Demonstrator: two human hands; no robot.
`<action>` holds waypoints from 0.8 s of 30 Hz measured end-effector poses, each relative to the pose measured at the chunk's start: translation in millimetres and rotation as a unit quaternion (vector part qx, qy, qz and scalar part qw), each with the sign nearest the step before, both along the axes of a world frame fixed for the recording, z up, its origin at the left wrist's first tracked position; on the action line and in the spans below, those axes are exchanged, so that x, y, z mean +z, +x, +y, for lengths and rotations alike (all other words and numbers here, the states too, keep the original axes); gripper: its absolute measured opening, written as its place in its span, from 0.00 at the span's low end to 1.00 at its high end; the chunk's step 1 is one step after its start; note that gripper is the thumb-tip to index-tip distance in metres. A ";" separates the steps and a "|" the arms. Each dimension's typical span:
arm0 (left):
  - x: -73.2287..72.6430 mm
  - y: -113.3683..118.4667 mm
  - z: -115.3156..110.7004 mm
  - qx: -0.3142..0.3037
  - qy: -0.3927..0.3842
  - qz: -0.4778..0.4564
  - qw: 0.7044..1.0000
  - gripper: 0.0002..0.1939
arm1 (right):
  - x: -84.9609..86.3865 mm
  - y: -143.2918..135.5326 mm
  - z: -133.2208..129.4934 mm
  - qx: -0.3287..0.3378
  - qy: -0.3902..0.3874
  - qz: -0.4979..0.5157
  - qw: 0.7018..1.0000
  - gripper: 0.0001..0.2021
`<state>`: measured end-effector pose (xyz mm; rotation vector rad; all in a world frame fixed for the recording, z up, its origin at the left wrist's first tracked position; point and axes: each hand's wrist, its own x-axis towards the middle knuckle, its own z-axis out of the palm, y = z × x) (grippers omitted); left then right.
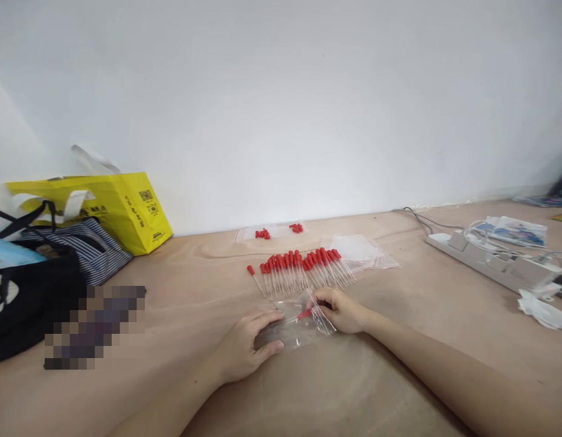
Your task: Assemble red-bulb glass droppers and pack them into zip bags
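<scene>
A clear plastic bag [299,341] lies flat on the table between my two hands. Inside or under its film shows one glass dropper with a red rubber bulb [304,314], its tip pointing left. My right hand [343,309] is closed at the bag's right end, fingers curled at the bulb with film around them. My left hand [247,347] rests at the bag's left edge, thumb and fingers apart. Just beyond the bag, several red-bulbed droppers [287,273] lie side by side in a row.
Behind the row are loose red bulbs [263,234] on a clear bag, and flat empty bags [356,250]. A yellow bag [135,212], a striped pouch [101,249] and a black bag [57,291] stand left. To the right are a power strip [485,264] and crumpled tissue [545,311].
</scene>
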<state>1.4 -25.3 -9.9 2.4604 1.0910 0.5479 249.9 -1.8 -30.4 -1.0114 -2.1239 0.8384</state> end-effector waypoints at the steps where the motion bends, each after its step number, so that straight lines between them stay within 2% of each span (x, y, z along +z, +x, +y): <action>1: 1.3 0.3 0.3 0.015 0.005 -0.014 1.000 0.19 | -0.8 -0.3 -0.1 -0.005 -0.027 0.019 0.999 0.05; 4: 6.6 1.5 1.2 0.113 -0.018 -0.086 0.990 0.18 | -0.1 0.0 -0.7 -0.006 -0.111 0.085 0.990 0.07; 7: 10.8 5.3 0.4 0.213 -0.136 -0.210 0.944 0.24 | 2.9 0.8 -1.0 0.003 -0.153 0.137 0.979 0.11; 9: 12.8 8.0 -0.7 0.219 -0.224 -0.287 0.906 0.28 | 4.2 1.2 -0.8 0.009 -0.157 0.155 0.975 0.13; 11: 14.9 8.2 -1.0 0.194 -0.276 -0.317 0.886 0.30 | 4.1 1.3 -0.6 0.008 -0.159 0.163 0.974 0.14; 12: 16.1 6.9 -0.7 0.188 -0.287 -0.308 0.887 0.30 | 3.5 1.2 -0.6 0.005 -0.163 0.163 0.973 0.15; 14: 18.9 2.1 0.8 0.200 -0.269 -0.237 0.912 0.28 | 1.9 0.8 -0.7 -0.005 -0.167 0.152 0.974 0.14; 15: 20.2 -0.7 1.7 0.218 -0.231 -0.183 0.930 0.26 | 1.2 0.3 -0.8 -0.008 -0.164 0.143 0.976 0.14; 17: 22.0 -4.8 2.5 0.245 -0.105 -0.077 0.961 0.21 | 0.4 -0.8 -0.9 -0.008 -0.146 0.121 0.982 0.12; 18: 22.1 -5.2 2.2 0.238 -0.035 -0.039 0.970 0.17 | 0.2 -1.5 -0.7 -0.004 -0.132 0.110 0.985 0.11; 20: 20.0 -1.8 0.0 0.170 0.060 -0.002 0.984 0.12 | 0.0 -3.0 -0.2 0.008 -0.096 0.091 0.991 0.11; 22: 15.4 5.5 -3.8 0.053 0.064 0.006 0.997 0.12 | -0.9 -4.4 0.5 0.016 -0.056 0.075 0.995 0.10; 23: 12.7 9.5 -5.7 0.012 0.045 0.015 0.999 0.14 | -1.7 -5.1 0.7 0.013 -0.037 0.066 0.997 0.10; 24: 10.2 12.9 -7.2 -0.004 0.028 0.021 0.999 0.16 | -2.7 -5.5 0.6 0.008 -0.023 0.056 0.998 0.10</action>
